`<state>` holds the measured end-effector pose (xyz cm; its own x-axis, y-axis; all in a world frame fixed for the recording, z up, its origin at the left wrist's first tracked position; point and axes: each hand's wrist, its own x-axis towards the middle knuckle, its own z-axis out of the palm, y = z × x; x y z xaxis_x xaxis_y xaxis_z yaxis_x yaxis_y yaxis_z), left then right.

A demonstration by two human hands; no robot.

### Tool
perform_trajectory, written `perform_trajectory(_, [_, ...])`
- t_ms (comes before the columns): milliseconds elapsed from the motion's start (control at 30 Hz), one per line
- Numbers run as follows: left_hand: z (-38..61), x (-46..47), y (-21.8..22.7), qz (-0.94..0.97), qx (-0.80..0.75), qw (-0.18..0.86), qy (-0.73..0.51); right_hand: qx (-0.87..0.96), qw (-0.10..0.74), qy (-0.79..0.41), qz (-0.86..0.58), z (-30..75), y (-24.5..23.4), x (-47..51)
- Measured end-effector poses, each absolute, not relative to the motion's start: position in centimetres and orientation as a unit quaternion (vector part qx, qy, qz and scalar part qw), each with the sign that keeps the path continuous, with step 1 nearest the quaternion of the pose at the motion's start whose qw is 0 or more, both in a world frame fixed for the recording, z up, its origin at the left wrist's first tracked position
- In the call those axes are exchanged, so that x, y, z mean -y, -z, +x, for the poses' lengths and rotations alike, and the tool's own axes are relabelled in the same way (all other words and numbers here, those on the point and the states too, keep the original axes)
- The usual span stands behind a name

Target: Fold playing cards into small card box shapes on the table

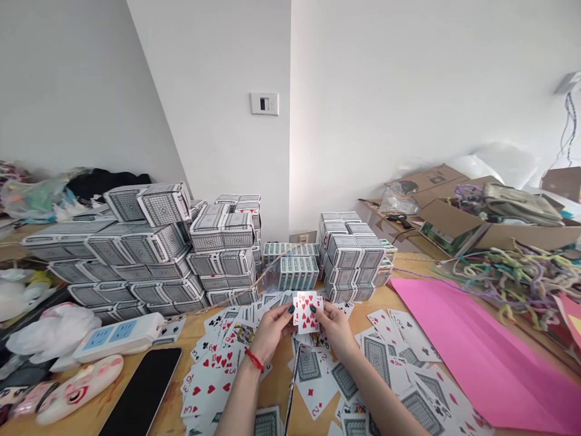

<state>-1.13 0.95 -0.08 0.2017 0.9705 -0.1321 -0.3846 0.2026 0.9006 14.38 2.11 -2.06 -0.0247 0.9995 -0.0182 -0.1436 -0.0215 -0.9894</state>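
Between my two hands, above the table, are a few playing cards (307,316), with a ten of hearts in front and a seven of hearts partly behind it. My left hand (275,327) pinches their left edge, thumb on the face; a red string bracelet (255,360) circles that wrist. On the right edge, my right hand (334,326) grips the same cards, thumb over the front. Loose cards (213,387) lie face up on the left, the three of hearts among them. More loose cards (376,357), some face down, spread under and beyond my right forearm.
Tall stacks of bundled cards (158,254) stand at the back left, another stack (351,254) at the back right, with green card packs (295,269) between. A phone (143,390) and power strip (120,336) lie left. Pink paper (490,351) and tangled yarn (503,275) lie right.
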Motion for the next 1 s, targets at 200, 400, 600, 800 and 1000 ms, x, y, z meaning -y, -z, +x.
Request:
perform_trajectory(200, [-0.93, -0.88, 0.04, 0.404, -0.38, 0.67, -0.493, 0.475, 0.515, -0.53, -0.478, 14.37, 2.26, -2.13])
perform_trajectory(400, [-0.85, -0.87, -0.01, 0.407, -0.396, 0.668, -0.481, 0.484, 0.512, -0.527, -0.475, 14.41, 2.06, -2.08])
perform_trajectory(600, [-0.55, -0.96, 0.08, 0.407, -0.405, 0.655, -0.491, 0.499, 0.501, -0.514, -0.486, 14.48, 1.71, -1.92])
perform_trajectory(800, [-0.14, -0.95, -0.11, 0.414, -0.423, 0.634, -0.497, 0.497, 0.503, -0.515, -0.485, 14.5, 1.62, -1.85])
perform_trajectory(1000, [-0.09, -0.99, 0.07, 0.452, -0.444, 0.592, -0.498, 0.5, 0.504, -0.511, -0.485, 14.5, 1.86, -1.98])
